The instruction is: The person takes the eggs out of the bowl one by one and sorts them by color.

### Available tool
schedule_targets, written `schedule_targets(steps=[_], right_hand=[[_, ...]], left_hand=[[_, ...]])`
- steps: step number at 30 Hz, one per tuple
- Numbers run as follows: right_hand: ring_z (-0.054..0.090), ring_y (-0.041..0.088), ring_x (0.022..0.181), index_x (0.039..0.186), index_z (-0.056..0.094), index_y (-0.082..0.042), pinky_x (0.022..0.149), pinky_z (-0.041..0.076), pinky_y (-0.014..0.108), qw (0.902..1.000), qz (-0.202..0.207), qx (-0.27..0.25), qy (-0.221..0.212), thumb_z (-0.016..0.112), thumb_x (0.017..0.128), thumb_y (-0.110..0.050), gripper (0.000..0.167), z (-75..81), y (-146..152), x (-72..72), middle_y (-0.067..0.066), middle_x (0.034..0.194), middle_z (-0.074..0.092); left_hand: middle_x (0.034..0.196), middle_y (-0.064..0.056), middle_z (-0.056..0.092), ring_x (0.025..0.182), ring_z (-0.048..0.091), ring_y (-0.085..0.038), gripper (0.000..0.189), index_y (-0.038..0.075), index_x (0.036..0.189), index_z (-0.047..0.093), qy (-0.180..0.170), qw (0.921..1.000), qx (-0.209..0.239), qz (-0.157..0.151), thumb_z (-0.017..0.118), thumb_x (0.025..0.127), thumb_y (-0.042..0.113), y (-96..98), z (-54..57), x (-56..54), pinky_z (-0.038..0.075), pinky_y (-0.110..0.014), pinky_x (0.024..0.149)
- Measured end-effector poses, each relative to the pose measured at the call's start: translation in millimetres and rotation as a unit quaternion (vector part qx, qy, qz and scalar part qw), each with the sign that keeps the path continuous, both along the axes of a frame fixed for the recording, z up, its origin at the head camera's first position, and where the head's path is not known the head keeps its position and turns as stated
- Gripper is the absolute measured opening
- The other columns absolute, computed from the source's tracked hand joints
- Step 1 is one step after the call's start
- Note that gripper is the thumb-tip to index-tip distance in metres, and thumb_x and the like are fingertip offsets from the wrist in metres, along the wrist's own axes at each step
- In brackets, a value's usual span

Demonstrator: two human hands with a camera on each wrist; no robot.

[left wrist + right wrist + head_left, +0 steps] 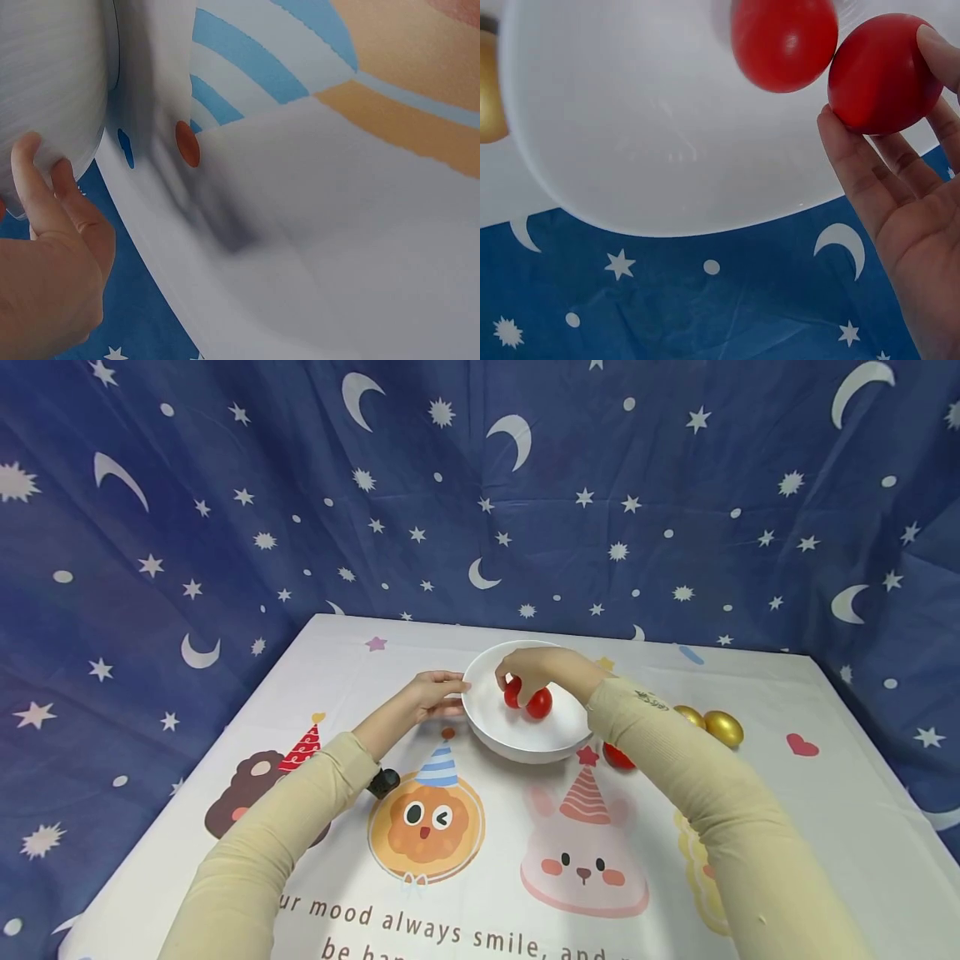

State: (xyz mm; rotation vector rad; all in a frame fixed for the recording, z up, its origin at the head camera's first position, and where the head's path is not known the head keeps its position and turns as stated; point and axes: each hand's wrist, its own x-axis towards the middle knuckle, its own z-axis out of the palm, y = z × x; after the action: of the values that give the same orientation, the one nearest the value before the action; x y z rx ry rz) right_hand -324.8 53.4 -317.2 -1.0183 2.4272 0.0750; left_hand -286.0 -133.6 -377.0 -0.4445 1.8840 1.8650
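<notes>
A white bowl (491,722) stands on the table, and my left hand (433,695) grips its left side. In the left wrist view, fingers of the left hand (56,277) press on the bowl's outer wall (52,82). My right hand (531,670) reaches inside the bowl. Between its thumb and fingers it holds a red egg (885,75), seen most fully in the right wrist view. Touching that egg is a second red egg (538,703), which lies on the bowl's inner surface. A third red egg (618,757) lies outside the bowl, partly hidden by the right sleeve.
Two golden eggs (723,728) lie on the table right of the bowl, one partly behind the right forearm. A white cloth (847,810) with printed cartoon figures covers the table. Behind hangs a blue curtain (420,568) with moons and stars.
</notes>
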Motion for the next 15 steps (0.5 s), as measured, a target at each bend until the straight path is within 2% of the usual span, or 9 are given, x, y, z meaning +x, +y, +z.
schedule_targets(steps=[9,15], right_hand=[[0.054,0.023,0.098,0.107,0.062,-0.007,0.086,0.058,0.031,0.9994,-0.007,-0.032,-0.002,0.069,0.080,-0.007,0.027,5.8,8.4,2.4,0.010,0.105,0.060],[0.054,0.023,0.095,0.105,0.063,-0.006,0.085,0.056,0.030,0.9986,0.007,-0.052,0.005,0.067,0.081,-0.006,0.024,4.4,14.4,7.0,0.010,0.101,0.063]], left_hand=[[0.131,-0.014,0.051,0.072,0.062,-0.011,0.046,0.009,0.136,0.048,0.002,0.9999,-0.012,0.004,0.061,0.091,0.010,-0.2,0.7,-2.6,0.062,-0.019,0.065],[0.133,-0.014,0.050,0.074,0.063,-0.012,0.047,0.009,0.136,0.048,-0.004,0.9999,-0.012,0.001,0.061,0.091,0.010,-1.0,-0.6,-1.4,0.062,-0.019,0.067]])
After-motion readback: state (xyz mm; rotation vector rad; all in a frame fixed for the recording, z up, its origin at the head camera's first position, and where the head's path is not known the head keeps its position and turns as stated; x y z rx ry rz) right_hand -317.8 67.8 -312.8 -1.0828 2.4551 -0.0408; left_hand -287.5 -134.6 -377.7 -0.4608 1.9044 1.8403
